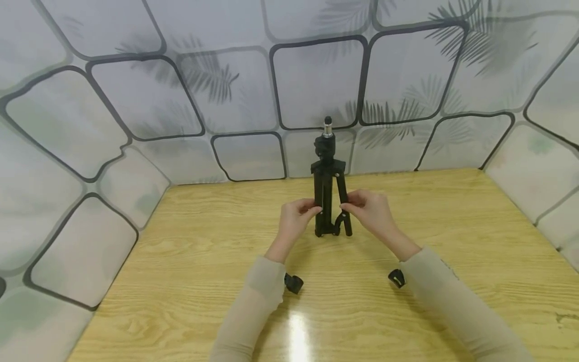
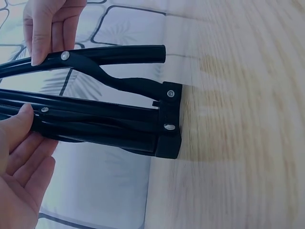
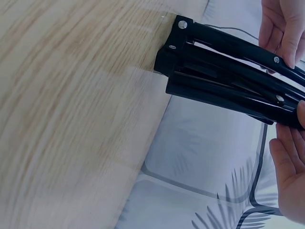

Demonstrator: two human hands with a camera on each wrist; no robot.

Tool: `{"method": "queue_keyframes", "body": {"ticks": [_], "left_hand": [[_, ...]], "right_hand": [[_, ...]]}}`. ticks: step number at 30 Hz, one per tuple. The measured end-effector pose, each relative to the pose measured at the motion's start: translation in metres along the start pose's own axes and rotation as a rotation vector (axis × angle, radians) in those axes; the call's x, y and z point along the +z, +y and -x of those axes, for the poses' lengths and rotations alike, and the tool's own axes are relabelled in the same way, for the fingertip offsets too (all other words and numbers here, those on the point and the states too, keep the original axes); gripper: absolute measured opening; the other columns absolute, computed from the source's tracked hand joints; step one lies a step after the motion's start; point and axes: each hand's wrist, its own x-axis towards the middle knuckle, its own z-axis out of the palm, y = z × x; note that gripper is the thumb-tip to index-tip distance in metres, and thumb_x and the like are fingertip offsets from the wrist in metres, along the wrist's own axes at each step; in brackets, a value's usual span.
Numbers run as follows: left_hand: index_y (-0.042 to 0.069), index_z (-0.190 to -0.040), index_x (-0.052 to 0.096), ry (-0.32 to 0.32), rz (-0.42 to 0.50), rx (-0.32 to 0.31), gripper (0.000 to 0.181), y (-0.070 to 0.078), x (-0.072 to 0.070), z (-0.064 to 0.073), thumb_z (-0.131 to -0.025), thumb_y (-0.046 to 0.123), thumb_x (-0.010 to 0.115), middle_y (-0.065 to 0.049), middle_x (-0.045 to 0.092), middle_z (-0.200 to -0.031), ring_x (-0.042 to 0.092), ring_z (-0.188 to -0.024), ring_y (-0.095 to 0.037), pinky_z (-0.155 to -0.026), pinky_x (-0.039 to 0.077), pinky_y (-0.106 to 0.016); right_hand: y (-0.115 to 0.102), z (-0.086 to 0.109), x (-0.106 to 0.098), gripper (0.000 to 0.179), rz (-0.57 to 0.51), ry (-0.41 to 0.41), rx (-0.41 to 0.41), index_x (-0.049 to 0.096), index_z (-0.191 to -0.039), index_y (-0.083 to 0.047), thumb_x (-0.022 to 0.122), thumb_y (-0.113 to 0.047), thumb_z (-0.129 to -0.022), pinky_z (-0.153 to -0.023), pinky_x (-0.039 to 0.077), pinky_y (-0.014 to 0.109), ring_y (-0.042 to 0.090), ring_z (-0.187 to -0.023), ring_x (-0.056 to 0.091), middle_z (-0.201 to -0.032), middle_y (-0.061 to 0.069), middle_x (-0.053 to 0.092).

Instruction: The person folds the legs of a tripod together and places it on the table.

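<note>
A black tripod (image 1: 326,181) with folded legs stands upright on the table, a silver and black stud at its top. My left hand (image 1: 294,219) pinches the left leg between thumb and fingers. On the other side, my right hand (image 1: 374,212) grips the right leg (image 1: 341,188), which is tilted slightly outward. A curved brace (image 2: 121,85) joins this leg to the bottom bracket (image 2: 169,143) in the left wrist view. The remaining legs lie close along the centre, fixed with silver rivets (image 3: 183,24).
The wood-grain table (image 1: 194,261) reaches back to an upright patterned cloth backdrop (image 1: 246,157) with leaf prints, close behind the tripod. Similar panels (image 1: 81,251) flank the left and right sides. Small black wrist devices (image 1: 294,284) show beside both cuffs.
</note>
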Motion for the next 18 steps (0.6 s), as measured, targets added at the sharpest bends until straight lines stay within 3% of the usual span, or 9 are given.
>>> {"method": "queue_keyframes", "body": {"ticks": [7,18], "left_hand": [[0.003,-0.098,0.068,0.009,-0.023,0.039,0.025,0.0,-0.0001,-0.0018,-0.082,0.021,0.063,-0.008,0.066,-0.09,0.062,-0.075,-0.012,-0.063,0.049,-0.02],[0.004,-0.1,0.067,-0.01,-0.032,0.023,0.026,-0.0018,-0.0003,-0.0021,-0.082,0.023,0.062,-0.008,0.066,-0.09,0.062,-0.076,-0.012,-0.064,0.049,-0.021]], "right_hand": [[0.0002,0.0005,0.002,0.024,-0.025,0.03,-0.024,0.065,-0.089,0.0,0.068,-0.021,-0.079,-0.056,0.05,0.04,0.021,-0.067,0.062,-0.079,0.012,0.065],[-0.0036,-0.0001,0.0046,0.022,-0.022,0.013,0.011,0.065,-0.092,0.001,0.069,-0.016,-0.078,-0.06,0.051,0.034,0.022,-0.07,0.063,-0.083,0.013,0.066]]}}
